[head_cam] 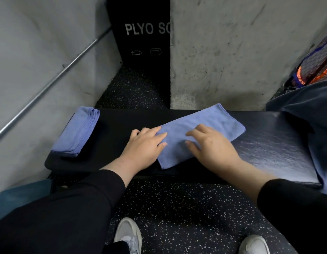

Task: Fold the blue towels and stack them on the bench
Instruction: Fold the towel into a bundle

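A blue towel (210, 123), folded into a long strip, lies slanted across the middle of the black bench (268, 143). My left hand (146, 143) rests flat on the towel's left edge, fingers straight. My right hand (212, 145) presses on the towel's near half with fingers spread and slightly bent. At the bench's left end sits a stack of folded blue towels (78, 131), apart from both hands.
Dark blue cloth (305, 110) is heaped on the bench's right end, with more blue fabric (323, 173) hanging over its edge. Concrete walls stand behind and to the left, a black plyo box (142, 33) in the corner. My shoes are on the speckled floor.
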The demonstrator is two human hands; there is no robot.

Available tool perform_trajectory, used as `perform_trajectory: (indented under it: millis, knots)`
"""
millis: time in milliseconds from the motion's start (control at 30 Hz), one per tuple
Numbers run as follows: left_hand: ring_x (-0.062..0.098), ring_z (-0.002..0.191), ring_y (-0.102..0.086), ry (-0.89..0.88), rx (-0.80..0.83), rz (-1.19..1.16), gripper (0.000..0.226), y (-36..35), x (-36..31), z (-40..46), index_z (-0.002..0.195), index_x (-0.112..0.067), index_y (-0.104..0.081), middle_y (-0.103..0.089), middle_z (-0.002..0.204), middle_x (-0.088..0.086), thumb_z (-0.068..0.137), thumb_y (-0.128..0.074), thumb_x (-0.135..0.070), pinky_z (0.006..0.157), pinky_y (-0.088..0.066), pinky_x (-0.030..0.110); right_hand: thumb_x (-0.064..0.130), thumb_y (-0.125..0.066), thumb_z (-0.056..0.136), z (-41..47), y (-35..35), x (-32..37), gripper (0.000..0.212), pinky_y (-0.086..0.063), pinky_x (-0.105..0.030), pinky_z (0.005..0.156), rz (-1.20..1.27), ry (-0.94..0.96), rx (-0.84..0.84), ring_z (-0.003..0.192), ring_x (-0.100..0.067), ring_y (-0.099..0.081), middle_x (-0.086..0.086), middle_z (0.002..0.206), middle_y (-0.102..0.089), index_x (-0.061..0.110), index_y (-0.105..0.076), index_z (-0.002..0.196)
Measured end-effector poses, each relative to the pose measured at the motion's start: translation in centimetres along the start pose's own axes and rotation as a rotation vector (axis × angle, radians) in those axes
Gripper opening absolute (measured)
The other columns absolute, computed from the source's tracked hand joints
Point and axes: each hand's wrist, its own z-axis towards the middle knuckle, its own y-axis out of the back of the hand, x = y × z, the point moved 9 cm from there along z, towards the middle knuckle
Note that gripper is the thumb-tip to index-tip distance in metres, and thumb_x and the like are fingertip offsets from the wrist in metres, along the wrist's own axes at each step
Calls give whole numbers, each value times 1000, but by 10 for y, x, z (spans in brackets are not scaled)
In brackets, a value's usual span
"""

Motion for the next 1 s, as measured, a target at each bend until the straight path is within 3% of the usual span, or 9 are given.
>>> perform_trajectory:
  millis: [100,233,300,400,500,633,767,900,1000]
  knots:
    - [18,130,-41,16,-16,11,45,3,-1,-8,145,-38,-49,-42,154,-8,106,-30,-50,109,-26,41,55,-40,98,-13,-26,14,38,-46,-41,86,-64,-80,181,104,-25,-55,3,110,-56,27,-63,112]
    - [13,117,-50,-152,16,-64,52,7,-14,-27,123,-41,-67,-56,132,-14,99,-24,-55,105,-26,36,55,-37,98,-16,-18,-17,36,-39,-45,98,-138,-174,129,110,-21,-54,8,111,-56,32,-64,107]
    - [8,116,-48,-242,54,-108,56,4,-21,-39,123,-42,-68,-55,129,-17,97,-21,-59,106,-25,32,48,-38,101,-17,-16,-35,33,-33,-50,108,-148,-167,125,114,-19,-53,10,116,-56,31,-64,110]
    - [5,116,-47,-295,14,-129,38,3,-22,-50,129,-39,-65,-51,128,-20,103,-39,-50,106,-28,30,49,-34,101,-25,-12,-41,38,-31,-48,109,-50,-61,121,121,-16,-52,14,126,-56,33,-66,114]
    - [3,113,-47,-279,-33,-140,32,8,-16,-55,127,-38,-66,-52,120,-21,103,-46,-44,107,-32,33,58,-35,96,-40,-7,-26,41,-38,-37,94,25,129,126,116,-13,-54,16,123,-56,36,-66,113]
    - [2,109,-45,-244,-59,-127,32,18,-9,-53,113,-33,-72,-53,115,-19,103,-43,-44,108,-32,35,67,-48,88,-65,-23,-10,53,-36,-35,107,39,272,272,127,-8,-45,13,137,-47,32,-58,126]
    - [2,116,-45,-240,-53,-137,37,18,-14,-49,131,-35,-61,-51,122,-20,102,-42,-46,109,-31,33,42,-62,89,-69,-24,-13,34,-47,-37,100,95,236,214,126,-14,-54,10,138,-51,25,-59,118]
    - [6,136,-36,-325,-29,-98,54,14,-34,-50,144,-34,-50,-45,145,-15,98,-41,-60,117,-25,34,34,-51,95,-65,-14,-13,19,-52,-34,84,93,148,110,101,-18,-64,14,126,-60,21,-63,104]
    - [7,146,-24,-342,25,-62,61,6,-43,-49,150,-35,-41,-34,156,-14,97,-46,-64,122,-17,36,36,-45,98,-62,-1,-17,17,-49,-40,75,204,25,81,86,-21,-62,9,101,-66,24,-57,101]
